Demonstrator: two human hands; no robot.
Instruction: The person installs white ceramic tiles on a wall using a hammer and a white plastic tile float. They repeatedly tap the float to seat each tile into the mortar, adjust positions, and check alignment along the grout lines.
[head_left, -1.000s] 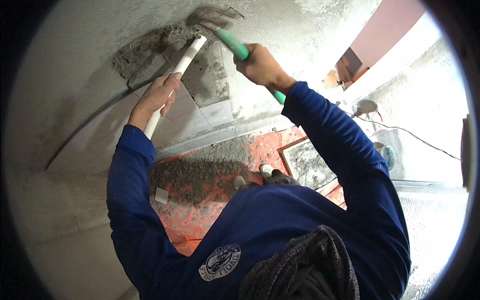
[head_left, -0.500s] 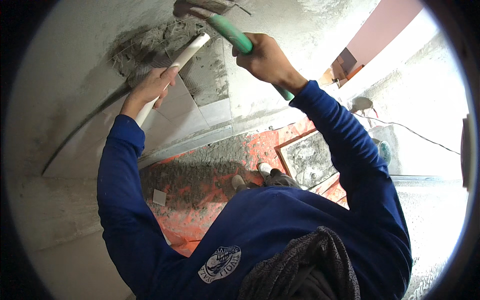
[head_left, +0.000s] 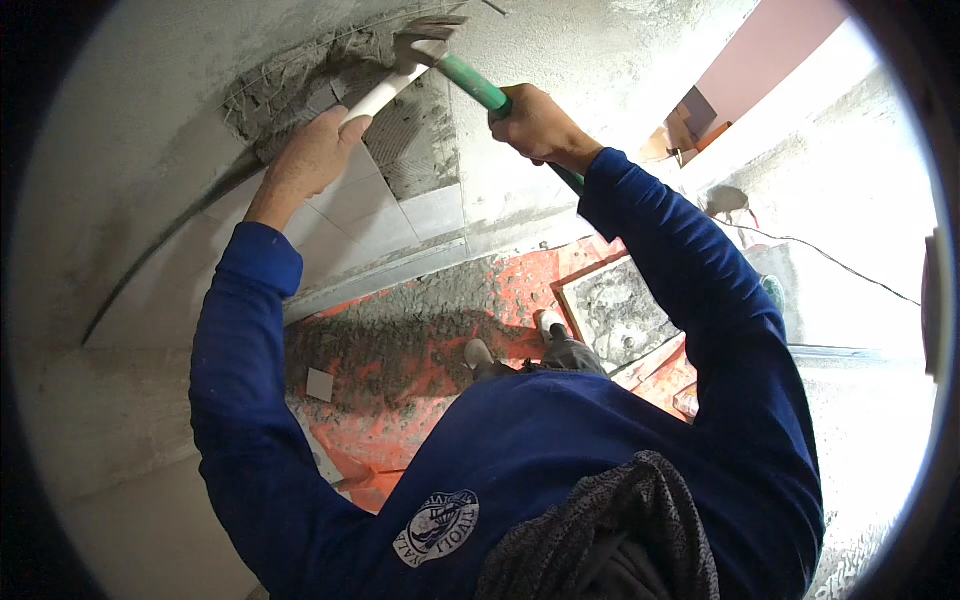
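My left hand [head_left: 305,165] is closed around a white pipe-like rod [head_left: 385,95], which slants up and to the right in front of the wall; the part below my hand is hidden. In my right hand [head_left: 540,125] is a claw hammer [head_left: 470,80] with a green handle and a worn metal head. The hammer head meets or overlaps the rod's upper end; I cannot tell whether they touch. Behind the rod lies a rough patch of grey mortar [head_left: 410,150], combed in places. Pale tiles [head_left: 365,215] cover the wall below it.
Mortar-spattered orange sheeting [head_left: 400,420] covers the floor around my shoes. A small square tile [head_left: 319,385] lies on it at left. To the right is a shallow mortar-filled tray [head_left: 620,310]. A dark cable [head_left: 830,262] runs along the right, and a dark hose-like line [head_left: 160,255] curves at left.
The hammer head has come down and right, to the rod's upper end. My left hand has shifted slightly up and right, and the rod's end has risen.
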